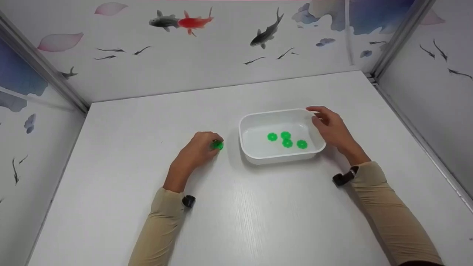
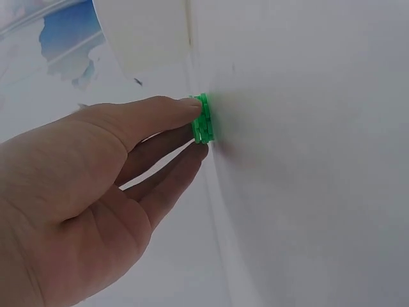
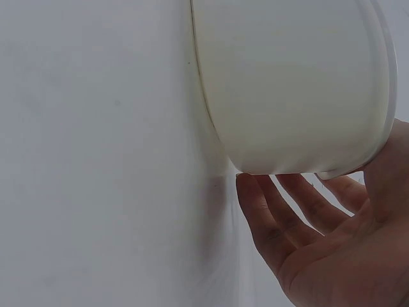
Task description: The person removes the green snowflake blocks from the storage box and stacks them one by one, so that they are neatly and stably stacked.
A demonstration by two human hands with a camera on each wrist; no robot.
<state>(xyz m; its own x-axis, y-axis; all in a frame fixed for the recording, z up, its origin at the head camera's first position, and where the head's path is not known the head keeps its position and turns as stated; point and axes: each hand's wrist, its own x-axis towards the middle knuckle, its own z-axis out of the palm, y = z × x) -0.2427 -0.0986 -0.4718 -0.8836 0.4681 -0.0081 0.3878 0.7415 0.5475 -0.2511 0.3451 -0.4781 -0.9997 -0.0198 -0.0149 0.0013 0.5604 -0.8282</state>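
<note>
My left hand (image 1: 199, 149) pinches a small stack of green flower-shaped plastic discs (image 2: 203, 120) between thumb and fingertips. The stack stands on edge close to the white tabletop, left of a white plastic tub (image 1: 281, 159). Several more green flower-shaped discs (image 1: 272, 137) lie flat on the tub's floor, two of them touching. At the tub's right end, my right hand (image 1: 334, 131) grips the rim, thumb over the inner side and fingers along the outer wall. In the right wrist view, those fingertips (image 3: 246, 182) meet the tub's outside near its base.
White panels painted with fish and petals (image 1: 196, 23) close off the back and both sides of the table (image 1: 236, 207). Metal posts (image 1: 402, 35) stand at the back corners. A dark strap (image 1: 343, 178) is around the right wrist.
</note>
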